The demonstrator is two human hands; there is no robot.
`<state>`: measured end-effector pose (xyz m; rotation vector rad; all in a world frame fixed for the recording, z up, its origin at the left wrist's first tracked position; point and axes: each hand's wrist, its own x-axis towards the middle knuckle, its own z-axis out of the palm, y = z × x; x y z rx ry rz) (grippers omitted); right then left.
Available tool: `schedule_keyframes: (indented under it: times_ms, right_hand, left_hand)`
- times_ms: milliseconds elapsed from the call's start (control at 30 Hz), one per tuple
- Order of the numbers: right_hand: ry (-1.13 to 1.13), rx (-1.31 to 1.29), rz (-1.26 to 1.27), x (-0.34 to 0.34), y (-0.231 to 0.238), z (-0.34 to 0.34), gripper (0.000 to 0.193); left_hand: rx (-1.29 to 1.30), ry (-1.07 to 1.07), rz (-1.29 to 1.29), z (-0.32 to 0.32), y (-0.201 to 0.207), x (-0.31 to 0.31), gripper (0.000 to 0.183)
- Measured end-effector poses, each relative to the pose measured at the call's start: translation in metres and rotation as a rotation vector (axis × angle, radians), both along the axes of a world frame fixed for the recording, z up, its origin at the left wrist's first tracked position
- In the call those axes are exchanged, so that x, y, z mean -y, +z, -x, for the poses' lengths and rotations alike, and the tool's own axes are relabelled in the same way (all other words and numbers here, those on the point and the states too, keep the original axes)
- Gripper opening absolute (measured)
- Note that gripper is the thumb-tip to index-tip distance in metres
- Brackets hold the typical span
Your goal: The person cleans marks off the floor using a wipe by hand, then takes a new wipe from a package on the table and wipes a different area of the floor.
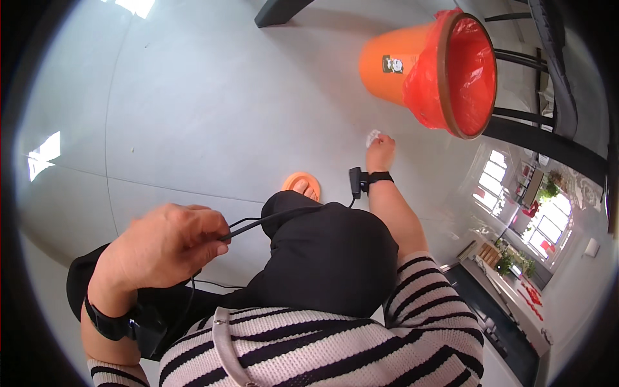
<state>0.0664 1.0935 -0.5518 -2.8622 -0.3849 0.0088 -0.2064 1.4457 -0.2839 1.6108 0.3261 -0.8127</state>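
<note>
My left hand (pixel 169 246) is closed around a black cable (pixel 258 220), pinched between thumb and fingers above my left thigh. The cable runs across my bent knee toward a small black device (pixel 355 182) strapped at my right wrist. Reaching down toward the floor, my right hand (pixel 381 155) grips a crumpled white tissue (pixel 373 137), which sticks out past the fingers. Just beyond that hand is an orange trash bin (pixel 390 45) with a brown rim. A red plastic bag (pixel 429 84) lines it and folds over its outside.
Pale tiled floor (pixel 213 109) spreads ahead and to the left. My foot wears an orange slipper (pixel 309 177). Dark furniture legs (pixel 277 11) stand at the top, and a black chair frame (pixel 554 138) is beside the bin. At the far right is a dark-topped counter (pixel 496 322).
</note>
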Motion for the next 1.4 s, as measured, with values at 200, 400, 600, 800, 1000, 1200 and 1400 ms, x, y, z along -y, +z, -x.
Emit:
schedule_keyframes:
  times_ms: [200, 400, 600, 800, 1000, 1200, 1400]
  right_hand:
    - [0.225, -0.097, -0.033, -0.051, 0.017, 0.026, 0.009]
    - [0.296, -0.125, -0.034, -0.054, 0.009, 0.047, 0.010]
    - [0.135, -0.061, 0.024, -0.051, 0.020, 0.019, 0.012]
    - [0.273, -0.144, -0.136, -0.054, 0.018, 0.043, 0.014]
    - [0.384, -0.066, 0.017, -0.052, 0.029, 0.058, 0.016]
    - [0.277, -0.053, 0.097, -0.047, 0.018, 0.030, 0.011]
    - [0.351, 0.023, 0.006, -0.044, 0.014, 0.009, 0.009]
  left_hand:
    - [-0.010, 0.007, 0.034, 0.003, 0.004, 0.004, 0.008]
    - [0.098, -0.009, -0.044, 0.011, 0.012, 0.008, 0.006]
    - [0.101, 0.018, -0.002, 0.016, 0.004, 0.011, 0.006]
    - [0.121, 0.009, -0.007, 0.008, 0.008, 0.010, 0.006]
    - [0.093, -0.008, -0.020, 0.010, 0.002, 0.012, 0.006]
    - [0.091, -0.011, 0.019, 0.008, 0.001, 0.013, 0.007]
    - [0.129, -0.015, 0.020, -0.002, 0.001, 0.012, 0.007]
